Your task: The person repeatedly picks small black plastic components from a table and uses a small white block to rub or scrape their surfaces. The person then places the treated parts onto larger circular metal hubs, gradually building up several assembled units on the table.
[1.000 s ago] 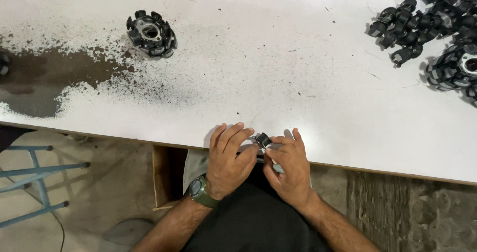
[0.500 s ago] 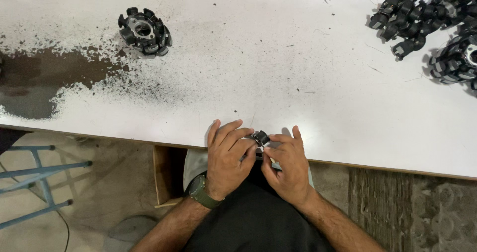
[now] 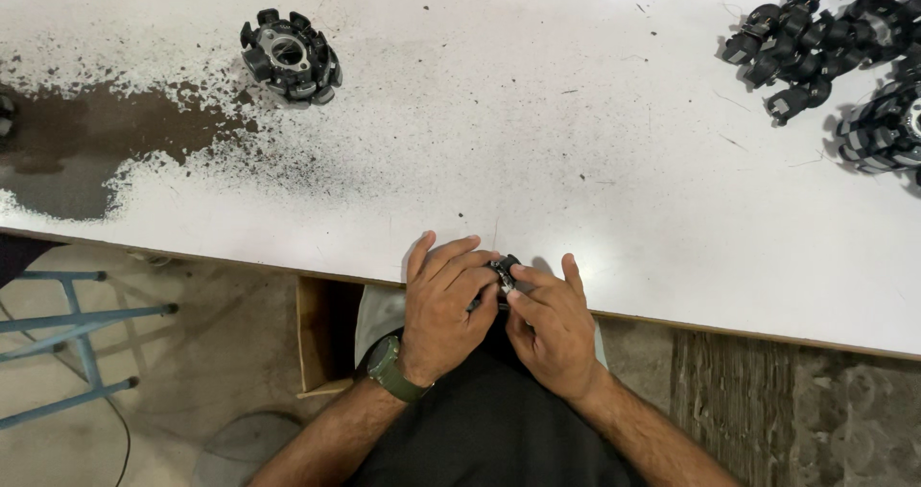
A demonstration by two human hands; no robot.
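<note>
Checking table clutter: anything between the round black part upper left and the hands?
Head view: only white table speckled with dark grit between round black part and both hands.

A small dark part [image 3: 502, 272] (mostly hidden by fingers) sits at the white table's near edge.

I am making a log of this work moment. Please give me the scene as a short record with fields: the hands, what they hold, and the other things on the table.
left hand: at the near table edge, fingers curled on the small dark part; green wristwatch on its wrist
right hand: pinching the same part from the other side
table: white top, worn dark patch at far left
ring-shaped part: black, toothed, lying alone at upper left
pile of parts: black pieces at upper right
below table: blue metal frame on the floor
</note>
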